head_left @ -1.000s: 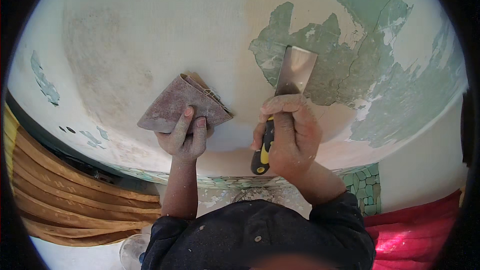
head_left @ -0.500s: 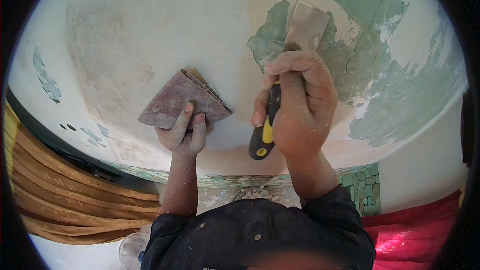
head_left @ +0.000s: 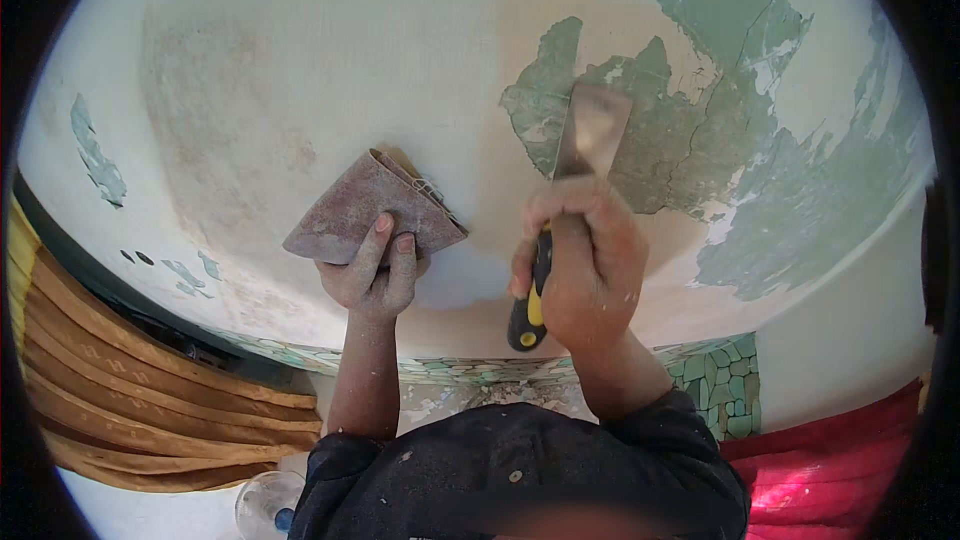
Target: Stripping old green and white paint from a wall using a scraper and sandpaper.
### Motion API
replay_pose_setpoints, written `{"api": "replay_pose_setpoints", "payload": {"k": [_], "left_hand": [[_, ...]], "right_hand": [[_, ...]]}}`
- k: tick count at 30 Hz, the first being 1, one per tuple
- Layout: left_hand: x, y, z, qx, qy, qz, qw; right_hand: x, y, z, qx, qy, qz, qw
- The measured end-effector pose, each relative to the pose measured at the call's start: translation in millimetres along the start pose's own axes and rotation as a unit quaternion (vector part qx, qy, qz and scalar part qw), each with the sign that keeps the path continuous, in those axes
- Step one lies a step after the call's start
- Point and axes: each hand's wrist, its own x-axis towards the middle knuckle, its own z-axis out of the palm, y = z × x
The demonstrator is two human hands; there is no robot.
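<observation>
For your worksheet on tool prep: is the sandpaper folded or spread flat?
Folded: the sandpaper in the left hand shows stacked layers at its edge.

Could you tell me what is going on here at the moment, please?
A person is working on a wall of peeling green paint. The right hand grips a scraper by its black and yellow handle, blade flat against the flaking patch. The left hand holds folded sandpaper against the bare pale plaster beside it.
</observation>
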Motion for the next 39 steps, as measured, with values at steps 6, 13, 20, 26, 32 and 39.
{"api": "replay_pose_setpoints", "payload": {"k": [6,13,20,26,32,39], "left_hand": [[1.7,2.6,1.7,0.011,0.008,0.003,1.0],[2.8,4.2,2.8,0.008,0.002,0.005,1.0],[2.9,3.7,0.4,0.009,0.002,0.006,1.0],[4.7,3.8,1.4,0.013,0.001,0.003,1.0],[1.2,-0.2,0.1,0.001,-0.003,0.008,1.0],[2.6,3.0,0.2,0.002,0.004,0.012,1.0]], "right_hand": [[15.8,-17.1,-7.8,-0.02,-0.011,0.067,0.998],[13.1,-11.8,-13.5,-0.016,-0.007,0.047,0.999],[10.7,-6.9,-4.8,0.003,-0.017,0.039,0.999],[37.4,-19.2,7.3,0.051,0.023,0.012,0.998],[-3.4,5.3,5.9,0.067,0.043,-0.001,0.997],[2.2,-7.6,-12.9,-0.004,-0.002,0.028,1.0]]}}
